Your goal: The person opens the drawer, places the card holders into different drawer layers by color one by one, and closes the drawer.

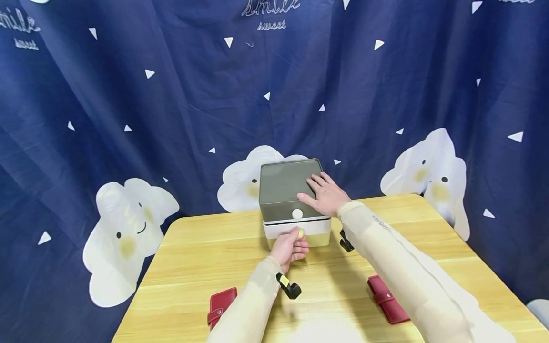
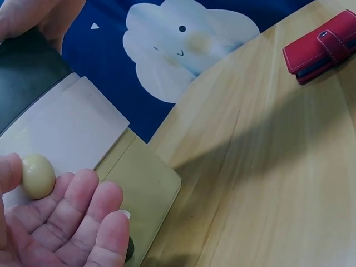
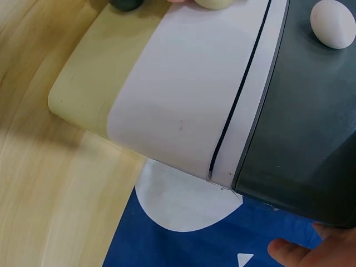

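A small drawer box [image 1: 285,183] stands at the back of the table, with a dark grey-green top tier, a white middle tier [image 3: 172,83] and a pale yellow bottom tier [image 2: 147,183]. My left hand [image 1: 290,248] is at its front. The thumb and index finger pinch the yellow knob [image 2: 38,176] on the white tier; the other fingers are loosely bent below. My right hand [image 1: 328,194] rests with spread fingers on the right part of the box's lid. A white knob [image 3: 332,23] sits on the dark tier and a dark knob [image 2: 130,249] on the yellow one.
One red snap-strap wallet [image 1: 222,305] lies at the front left, partly behind the left sleeve. Another red wallet [image 1: 388,300] lies beside the right forearm. A dark blue curtain [image 1: 193,95] with white clouds hangs behind the wooden table [image 1: 201,252].
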A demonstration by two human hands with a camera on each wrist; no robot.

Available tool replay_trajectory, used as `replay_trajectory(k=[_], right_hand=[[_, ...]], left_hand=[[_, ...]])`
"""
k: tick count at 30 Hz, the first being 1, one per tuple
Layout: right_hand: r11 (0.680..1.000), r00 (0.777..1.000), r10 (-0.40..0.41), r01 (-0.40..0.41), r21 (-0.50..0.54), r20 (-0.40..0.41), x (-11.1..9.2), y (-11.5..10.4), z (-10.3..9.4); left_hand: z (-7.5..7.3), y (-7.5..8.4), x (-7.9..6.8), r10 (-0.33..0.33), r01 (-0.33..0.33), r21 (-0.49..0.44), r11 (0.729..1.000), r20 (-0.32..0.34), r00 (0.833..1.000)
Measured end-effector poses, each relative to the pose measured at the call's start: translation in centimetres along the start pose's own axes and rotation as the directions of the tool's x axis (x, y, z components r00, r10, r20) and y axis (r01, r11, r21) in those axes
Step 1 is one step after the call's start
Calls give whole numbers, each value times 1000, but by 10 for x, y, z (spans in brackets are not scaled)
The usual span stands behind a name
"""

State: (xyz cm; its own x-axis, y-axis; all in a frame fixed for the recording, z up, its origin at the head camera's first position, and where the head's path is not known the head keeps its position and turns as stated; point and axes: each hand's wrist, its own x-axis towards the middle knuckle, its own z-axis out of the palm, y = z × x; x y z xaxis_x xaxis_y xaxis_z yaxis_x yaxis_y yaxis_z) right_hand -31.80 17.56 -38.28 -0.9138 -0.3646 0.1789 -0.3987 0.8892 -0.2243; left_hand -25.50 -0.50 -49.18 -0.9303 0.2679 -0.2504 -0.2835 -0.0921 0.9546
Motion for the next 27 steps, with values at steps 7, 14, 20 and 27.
replay_trajectory(k=[7, 14, 20, 27], right_hand=[[1000, 1000, 0, 0, -12, 9, -1, -2, -1], [1000, 1000, 4, -4, -10, 10, -1, -5, -3], [1000, 1000, 11, -11, -4, 20, -1, -5, -3], [1000, 1000, 22, -22, 20, 17, -2, -4, -4]], left_hand=[[-1, 2, 3, -4, 4, 0, 1000, -19, 1000], [2, -1, 1, 0, 1, 6, 1000, -73, 997], [3, -13, -5, -22, 21, -15, 1000, -116, 993], [5, -23, -15, -71, 66, -40, 997, -126, 990]])
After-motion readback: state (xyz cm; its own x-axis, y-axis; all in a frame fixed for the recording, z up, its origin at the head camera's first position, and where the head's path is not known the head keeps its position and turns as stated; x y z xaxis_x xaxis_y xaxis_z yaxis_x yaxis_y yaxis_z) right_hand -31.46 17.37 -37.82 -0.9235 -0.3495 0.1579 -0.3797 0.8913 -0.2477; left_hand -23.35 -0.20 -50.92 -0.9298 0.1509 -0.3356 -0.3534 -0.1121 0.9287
